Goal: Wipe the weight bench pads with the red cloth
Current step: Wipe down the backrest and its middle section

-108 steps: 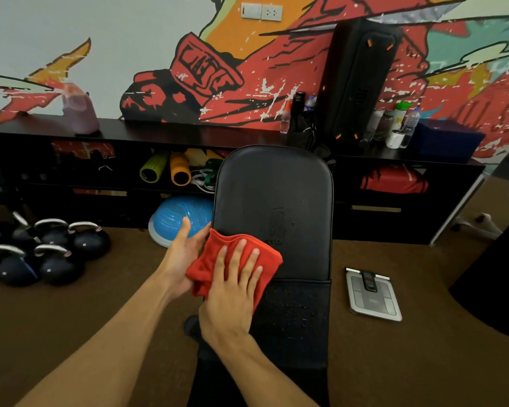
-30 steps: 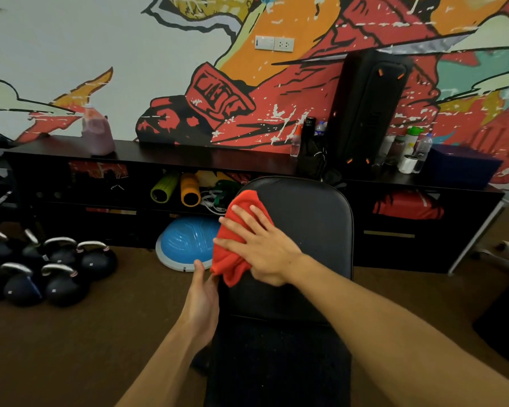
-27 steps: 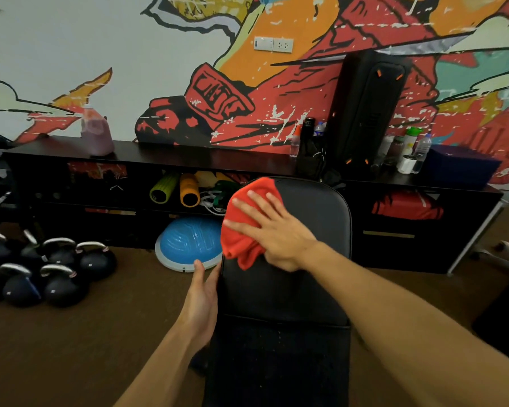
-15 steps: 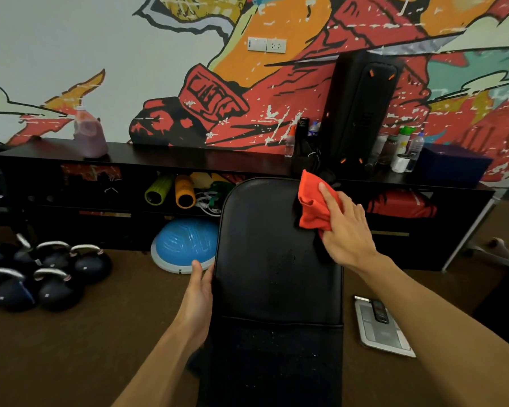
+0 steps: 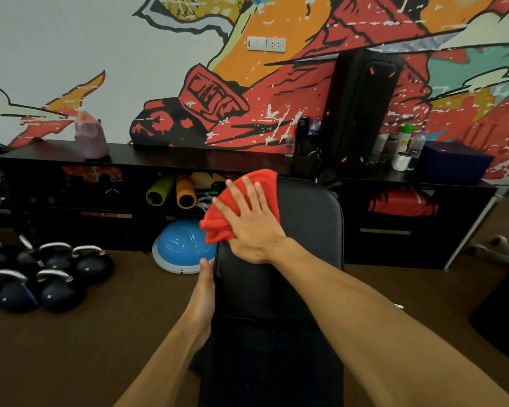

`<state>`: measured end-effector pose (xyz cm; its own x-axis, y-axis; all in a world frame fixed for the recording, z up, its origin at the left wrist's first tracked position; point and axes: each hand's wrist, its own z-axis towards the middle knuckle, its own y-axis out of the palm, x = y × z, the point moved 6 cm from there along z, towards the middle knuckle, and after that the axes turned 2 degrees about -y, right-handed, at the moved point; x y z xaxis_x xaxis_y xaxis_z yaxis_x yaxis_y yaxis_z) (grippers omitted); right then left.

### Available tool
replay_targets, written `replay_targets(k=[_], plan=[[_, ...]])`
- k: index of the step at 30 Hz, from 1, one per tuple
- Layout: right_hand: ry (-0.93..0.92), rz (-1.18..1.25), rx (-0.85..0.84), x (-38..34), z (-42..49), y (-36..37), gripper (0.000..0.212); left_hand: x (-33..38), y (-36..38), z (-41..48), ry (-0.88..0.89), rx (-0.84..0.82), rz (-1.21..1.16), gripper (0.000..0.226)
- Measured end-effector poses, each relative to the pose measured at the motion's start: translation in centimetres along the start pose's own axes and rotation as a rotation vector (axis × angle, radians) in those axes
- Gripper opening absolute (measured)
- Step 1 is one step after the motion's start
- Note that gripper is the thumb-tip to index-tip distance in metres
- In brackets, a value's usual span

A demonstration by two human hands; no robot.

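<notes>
The black weight bench back pad (image 5: 306, 230) stands tilted up in the middle of the view, with the darker seat pad (image 5: 271, 362) below it. My right hand (image 5: 253, 221) lies flat with straight, spread fingers on the red cloth (image 5: 218, 221), pressing it against the pad's upper left corner. Part of the cloth hangs over the pad's left edge. My left hand (image 5: 204, 292) rests along the left side edge of the back pad, lower down; its fingers are hidden behind the edge.
Several black kettlebells (image 5: 47, 277) sit on the brown floor at the left. A blue balance dome (image 5: 182, 248) lies behind the bench's left side. A long black shelf unit (image 5: 159, 160) with bottles, foam rollers and a tall black speaker (image 5: 362, 107) lines the mural wall.
My right hand has swept the red cloth from the pad's upper right corner across to its upper left corner. My left hand has stayed on the pad's left edge.
</notes>
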<state>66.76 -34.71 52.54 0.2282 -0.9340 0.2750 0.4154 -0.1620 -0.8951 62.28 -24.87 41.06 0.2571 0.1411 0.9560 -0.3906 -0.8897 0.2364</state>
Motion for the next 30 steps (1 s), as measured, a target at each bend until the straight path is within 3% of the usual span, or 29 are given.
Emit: replay_targets(k=[7, 10, 13, 17, 24, 30], plan=[[-0.092, -0.029, 0.004, 2.0, -1.0, -0.4, 0.089, 0.4, 0.5, -0.2, 0.006, 0.002, -0.027, 0.048], [0.056, 0.003, 0.043, 5.0, -2.2, -1.2, 0.096, 0.0, 0.0, 0.3, -0.002, 0.0, -0.033, 0.056], [0.287, 0.07, 0.089, 8.2, -3.4, -1.9, 0.09, -0.3, 0.0, 0.4, -0.033, -0.003, -0.018, 0.058], [0.458, 0.105, 0.105, 6.7, -2.4, -1.8, 0.086, -0.2, 0.3, 0.3, -0.058, 0.014, -0.024, 0.055], [0.131, 0.071, 0.051, 0.2, -0.3, -0.5, 0.084, -0.6, -0.1, 0.5, -0.033, 0.04, -0.012, 0.061], [0.031, 0.045, 0.044, 3.2, -1.5, -1.2, 0.087, -0.5, -0.1, 0.5, -0.036, 0.036, 0.002, 0.06]])
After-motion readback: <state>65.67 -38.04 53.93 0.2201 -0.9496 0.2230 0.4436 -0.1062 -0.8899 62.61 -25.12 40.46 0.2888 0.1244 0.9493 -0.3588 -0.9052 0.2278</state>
